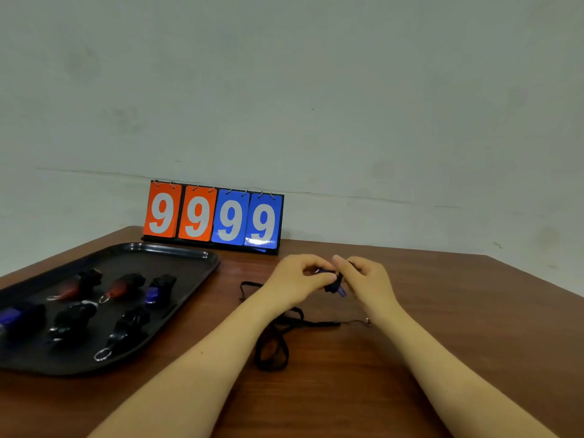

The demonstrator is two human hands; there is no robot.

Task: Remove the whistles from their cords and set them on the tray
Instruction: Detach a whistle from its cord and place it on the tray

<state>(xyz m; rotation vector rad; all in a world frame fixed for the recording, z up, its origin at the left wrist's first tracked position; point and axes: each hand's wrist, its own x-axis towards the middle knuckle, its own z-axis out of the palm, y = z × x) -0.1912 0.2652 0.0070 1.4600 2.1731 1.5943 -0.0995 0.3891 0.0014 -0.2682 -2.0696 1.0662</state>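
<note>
Both hands meet above the middle of the table around a small blue and black whistle (335, 285). My left hand (297, 279) pinches its upper end, and my right hand (363, 279) grips it from the right side. The fingers hide most of the whistle. A black cord (278, 336) lies looped on the wood beneath my wrists, with a small metal clip (367, 322) at its right end. Whether the cord is still joined to the whistle is unclear. The black tray (202, 260) on the left holds several whistles, red, blue and black, some with key rings.
An orange and blue flip scoreboard (213, 216) showing 9 9 9 9 stands at the table's back edge against a pale wall. The brown wooden table (458, 311) stretches to the right of my hands.
</note>
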